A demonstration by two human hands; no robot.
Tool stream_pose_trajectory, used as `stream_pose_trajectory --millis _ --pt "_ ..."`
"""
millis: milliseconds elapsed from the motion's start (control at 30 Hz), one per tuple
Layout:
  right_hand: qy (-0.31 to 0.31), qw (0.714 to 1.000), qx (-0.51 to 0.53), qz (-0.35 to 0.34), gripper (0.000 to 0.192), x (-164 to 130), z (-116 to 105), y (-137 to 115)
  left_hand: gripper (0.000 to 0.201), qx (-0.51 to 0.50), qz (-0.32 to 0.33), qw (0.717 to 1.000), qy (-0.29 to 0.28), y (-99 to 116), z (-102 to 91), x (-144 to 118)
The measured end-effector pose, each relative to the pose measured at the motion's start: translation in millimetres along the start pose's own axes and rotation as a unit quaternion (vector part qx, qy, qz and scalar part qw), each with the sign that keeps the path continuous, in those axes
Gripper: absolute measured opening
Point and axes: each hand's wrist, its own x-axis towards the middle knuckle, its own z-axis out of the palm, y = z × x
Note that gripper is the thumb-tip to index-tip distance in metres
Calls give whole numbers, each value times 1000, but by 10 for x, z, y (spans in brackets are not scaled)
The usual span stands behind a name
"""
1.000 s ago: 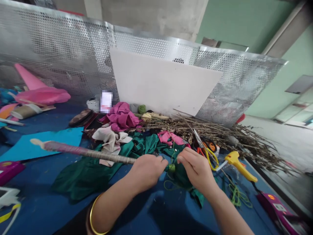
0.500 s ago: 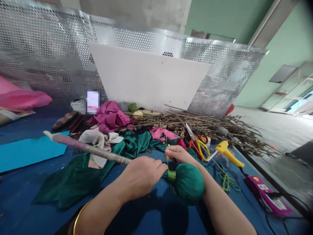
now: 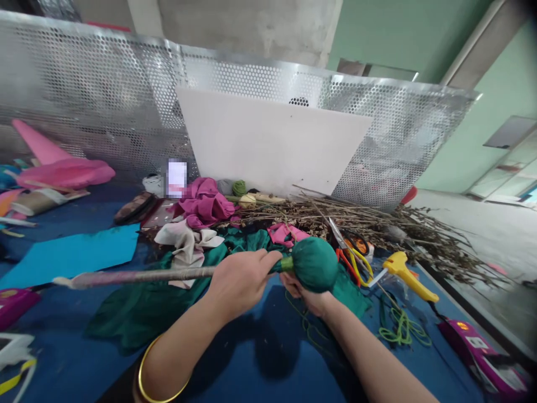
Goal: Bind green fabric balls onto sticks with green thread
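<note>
Nearest the camera, over the blue worktop (image 3: 260,358), the left hand (image 3: 239,280), a gold bangle (image 3: 157,380) on its wrist, has its grip closed around a long wrapped stick (image 3: 138,275) just where the stick meets a round green cloth ball (image 3: 314,263). That ball sits on the stick's end, raised above the worktop and bound at its neck with light green thread (image 3: 287,264). The right hand (image 3: 308,299) lies under the ball, fingers cupped against its lower side; how tightly that grip closes is hidden by the ball. Loose green cord (image 3: 403,330) trails on the worktop to the right, near a yellow glue gun (image 3: 409,275). Just beyond the ball are scissors (image 3: 350,254) with yellow and orange handles. Green fabric (image 3: 146,308) spreads under the stick, with cream cloth (image 3: 187,243) and magenta cloth (image 3: 205,204) behind it. Dry twigs (image 3: 377,224) are heaped along the back, before a white board (image 3: 268,145) leaning on a perforated metal screen (image 3: 96,106).
</note>
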Motion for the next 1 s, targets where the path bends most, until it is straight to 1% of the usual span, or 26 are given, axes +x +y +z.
stream_pose_trajectory --millis 67,100,167,200,233,300,333,367,400,433,500,567,600,633,667,733,800,833,900,1000 --pt "18 999 -31 -28 39 -72 111 -95 31 21 -46 999 8 -41 -17 -7" --pt "30 997 -49 -44 38 -117 160 -152 33 31 -68 997 10 -56 -25 -8" --pt "64 989 -102 -91 31 -221 235 -275 34 42 -97 994 6 -70 -31 0" --pt "89 977 -144 -127 28 -275 261 -335 34 42 -104 994 1 -68 -29 9" --pt "119 959 -190 -171 25 -325 278 -392 34 40 -107 993 -5 -62 -23 19" --pt "179 910 -257 -271 22 -401 292 -489 33 33 -104 994 -17 -37 -2 38" --pt "191 894 -260 -312 21 -422 291 -527 32 28 -101 994 -23 -22 13 45" --pt "182 894 -234 -337 20 -431 288 -557 30 20 -95 995 -30 -7 28 49" --pt "162 904 -186 -348 20 -430 286 -579 28 10 -88 995 -37 7 43 51" --pt "136 921 -124 -344 21 -421 285 -593 27 -1 -83 996 -43 19 58 52" --pt "103 949 14 -299 26 -393 294 -603 28 -15 -78 996 -49 32 83 51" --pt "102 955 125 -249 32 -375 313 -595 29 -10 -77 996 -52 37 104 52" --pt "104 955 149 -233 35 -375 321 -589 28 -4 -78 996 -50 39 113 54" --pt "102 958 146 -224 36 -380 327 -582 28 1 -76 996 -48 43 123 56" --pt "101 962 118 -225 37 -390 328 -578 27 6 -72 996 -46 49 132 59" --pt "93 963 9 -253 35 -420 321 -578 24 12 -59 997 -44 65 150 67" --pt "87 945 -101 -299 32 -450 309 -590 22 16 -49 998 -46 82 166 76" --pt "84 933 -138 -320 30 -463 305 -598 21 16 -47 998 -48 89 172 79" --pt "85 916 -183 -346 27 -485 308 -611 21 16 -47 998 -47 95 181 85" --pt "88 903 -213 -362 25 -505 338 -612 23 14 -47 998 -48 88 192 89"
